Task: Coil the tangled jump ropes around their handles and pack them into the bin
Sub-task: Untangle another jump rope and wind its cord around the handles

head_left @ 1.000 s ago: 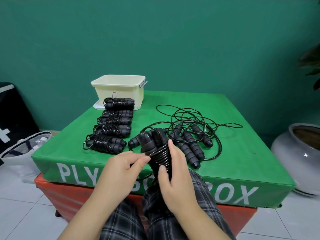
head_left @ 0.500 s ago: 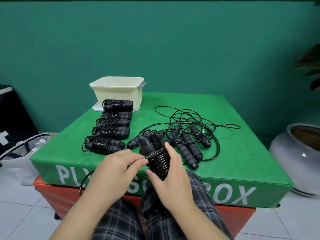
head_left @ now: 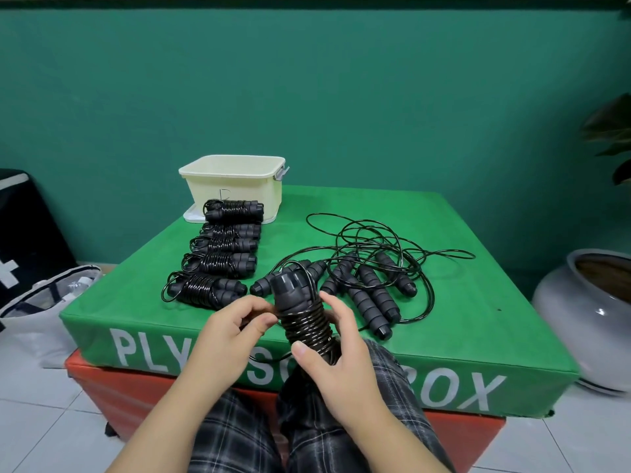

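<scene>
Jump rope [head_left: 304, 319] half coiled, upright above near counter [head_left: 478, 336] edge. Right hand [head_left: 334, 356] clasping wound handles low; left hand [head_left: 235, 326] pinching loose cord. Probably light, springy, slick: best gripped over coils to stop unwinding. Bin [head_left: 235, 186] far left.

Lower ends of the held handles [head_left: 300, 312] are buried behind the right hand [head_left: 336, 360], and the left hand [head_left: 228, 332] fingertips curl out of sight, so whether they pinch the cord can't be told. Box lettering [head_left: 136, 346] partly blocked by both hands; bin [head_left: 235, 179] interior not visible. Pot [head_left: 587, 315], plant [head_left: 614, 134] and bag [head_left: 44, 295] are clipped by the frame edges.
</scene>
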